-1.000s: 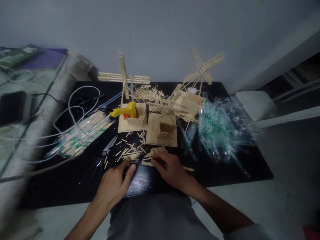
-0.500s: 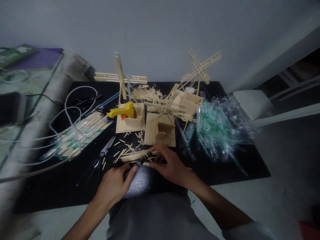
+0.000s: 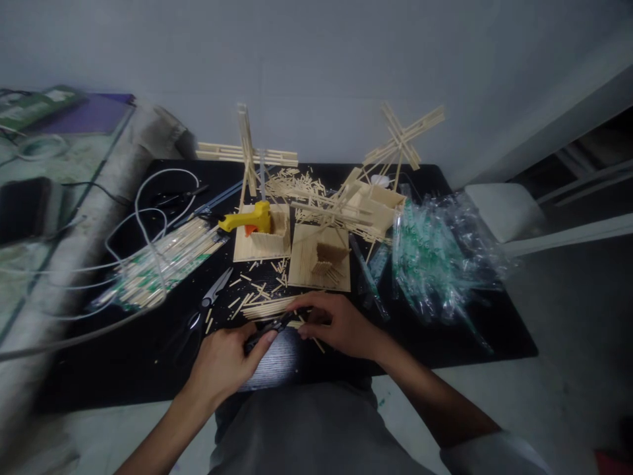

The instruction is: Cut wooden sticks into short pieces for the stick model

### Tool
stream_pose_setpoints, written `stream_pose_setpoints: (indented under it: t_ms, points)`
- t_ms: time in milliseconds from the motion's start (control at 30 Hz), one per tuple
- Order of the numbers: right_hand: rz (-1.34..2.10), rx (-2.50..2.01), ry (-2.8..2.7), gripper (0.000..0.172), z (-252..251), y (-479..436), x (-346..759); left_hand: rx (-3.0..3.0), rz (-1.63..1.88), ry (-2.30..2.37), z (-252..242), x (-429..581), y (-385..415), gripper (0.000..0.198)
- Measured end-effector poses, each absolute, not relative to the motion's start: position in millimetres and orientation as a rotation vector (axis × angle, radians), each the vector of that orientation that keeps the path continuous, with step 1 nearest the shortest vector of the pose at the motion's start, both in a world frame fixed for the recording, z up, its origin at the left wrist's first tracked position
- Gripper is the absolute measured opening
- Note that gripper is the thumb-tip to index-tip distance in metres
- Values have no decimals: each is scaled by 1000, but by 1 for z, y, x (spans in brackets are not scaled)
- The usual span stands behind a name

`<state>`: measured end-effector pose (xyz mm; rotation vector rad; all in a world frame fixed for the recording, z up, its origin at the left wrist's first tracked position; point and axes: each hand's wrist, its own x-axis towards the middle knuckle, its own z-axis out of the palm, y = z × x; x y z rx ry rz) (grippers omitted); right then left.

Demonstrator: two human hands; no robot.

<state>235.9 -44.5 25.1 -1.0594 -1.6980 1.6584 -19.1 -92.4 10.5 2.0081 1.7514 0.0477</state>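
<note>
My left hand (image 3: 225, 359) is closed round a small dark hand tool (image 3: 270, 328) that looks like pliers or cutters, its jaws pointing toward my right hand. Between the fingers of my right hand (image 3: 341, 323) is a thin wooden stick (image 3: 318, 344), one end poking out below. The fingertips and the tool's jaws come close together, and I cannot tell whether they touch. Just beyond lies a bundle of long sticks (image 3: 267, 307), with short cut pieces (image 3: 257, 290) scattered behind it. Scissors (image 3: 210, 297) rest to the left of the bundle.
A yellow glue gun (image 3: 247, 220) rests on one wooden base. Another base (image 3: 311, 264) carries a small box of sticks. Windmill-like stick frames (image 3: 247, 153) stand at the back. Packed sticks (image 3: 168, 264) and a white cable (image 3: 136, 224) lie left, crumpled plastic wrappers (image 3: 435, 257) right.
A stick end now shows below my right fingers, angled toward me. Both hands stay close together in nearly the same place; the whole view has shifted slightly.
</note>
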Motion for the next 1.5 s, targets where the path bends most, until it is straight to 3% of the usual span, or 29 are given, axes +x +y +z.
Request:
stream_pose_setpoints:
  t_ms: [400,600,800,1100,1500]
  points:
    - [1612,-1181,-1476,43,14,-37,227,1739,397,1702,2,-21,-99,60]
    - [1605,-1224,-1440,56,-3,-28,211,1732,604,1635,-9,-29,-106,52]
    - [1626,-1255,-1294,39,-11,-27,209,1360,797,1583,-21,-37,-109,63]
    - [1771,-1187,-1075,42,-1,-36,217,1194,856,1551,-19,-36,-106,71]
    - [1894,-1147,-930,43,3,-40,216,1477,788,1659,-13,-33,-104,60]
